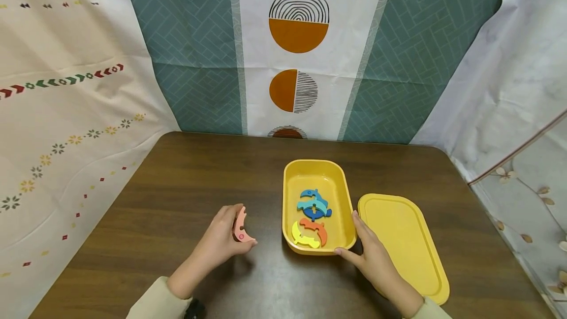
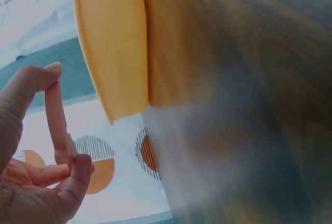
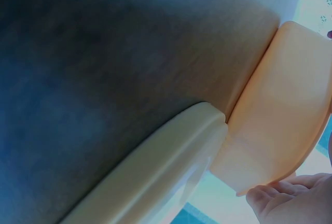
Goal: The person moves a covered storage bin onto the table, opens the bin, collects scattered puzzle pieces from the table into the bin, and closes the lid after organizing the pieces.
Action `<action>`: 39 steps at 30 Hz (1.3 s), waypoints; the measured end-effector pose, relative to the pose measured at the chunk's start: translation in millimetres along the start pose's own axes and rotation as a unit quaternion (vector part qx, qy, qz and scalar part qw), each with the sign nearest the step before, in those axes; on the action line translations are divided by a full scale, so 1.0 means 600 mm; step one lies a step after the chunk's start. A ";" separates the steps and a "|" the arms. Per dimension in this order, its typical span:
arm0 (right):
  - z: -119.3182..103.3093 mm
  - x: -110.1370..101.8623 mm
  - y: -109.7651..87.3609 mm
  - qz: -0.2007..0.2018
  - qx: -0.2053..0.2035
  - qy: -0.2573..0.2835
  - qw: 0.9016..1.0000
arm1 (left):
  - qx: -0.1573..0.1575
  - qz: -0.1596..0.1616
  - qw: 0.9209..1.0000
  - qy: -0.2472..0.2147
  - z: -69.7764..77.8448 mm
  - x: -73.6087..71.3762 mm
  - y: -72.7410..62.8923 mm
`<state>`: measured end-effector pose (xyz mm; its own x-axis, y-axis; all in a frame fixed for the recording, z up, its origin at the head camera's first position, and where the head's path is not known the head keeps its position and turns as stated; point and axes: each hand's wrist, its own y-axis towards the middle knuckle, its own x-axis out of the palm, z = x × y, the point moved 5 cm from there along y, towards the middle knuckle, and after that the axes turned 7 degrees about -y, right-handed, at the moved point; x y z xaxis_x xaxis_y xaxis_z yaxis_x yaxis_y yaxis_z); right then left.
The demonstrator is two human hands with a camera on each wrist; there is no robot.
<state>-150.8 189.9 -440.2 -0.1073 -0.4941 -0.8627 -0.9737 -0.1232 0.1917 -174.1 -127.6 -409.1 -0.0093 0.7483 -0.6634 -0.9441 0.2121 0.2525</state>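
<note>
Between thumb and fingertips my left hand (image 1: 221, 240) pinches a pink crescent-shaped toy piece (image 1: 240, 225), left of the yellow box. The left wrist view shows this pink piece (image 2: 56, 115) edge-on, spanning thumb and finger. My right hand (image 1: 376, 260) holds the near right corner of the yellow box (image 1: 314, 174), thumb at the front rim and fingers along the right side. Inside the box lie several flat pieces: blue and turquoise ones (image 1: 312, 205) overlapping in the middle, an orange piece (image 1: 320, 230) and a yellow piece (image 1: 303, 238) at the near end.
A yellow lid (image 1: 403, 245) lies flat on the brown wooden table (image 1: 212, 176), right of the box and partly beneath the right forearm. Patterned cloths (image 1: 195, 63) hang behind the table and along both sides.
</note>
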 end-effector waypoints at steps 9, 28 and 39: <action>0.006 0.004 -0.002 -0.004 0.006 0.002 1.000 | 0.005 -0.022 0.999 -0.025 0.019 0.016 0.018; 0.008 0.008 -0.001 -0.013 0.015 0.004 1.000 | 0.009 -0.043 0.998 -0.054 0.072 0.048 0.075; 0.007 0.007 0.000 -0.010 0.014 0.001 1.000 | 0.027 -0.086 0.993 -0.073 0.101 0.080 0.100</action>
<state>-151.9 191.5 -445.5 -0.0879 -0.4945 -0.8647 -0.9810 -0.1078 0.1614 -211.2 -41.0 -383.2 0.2025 0.7800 -0.5920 -0.9081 0.3759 0.1846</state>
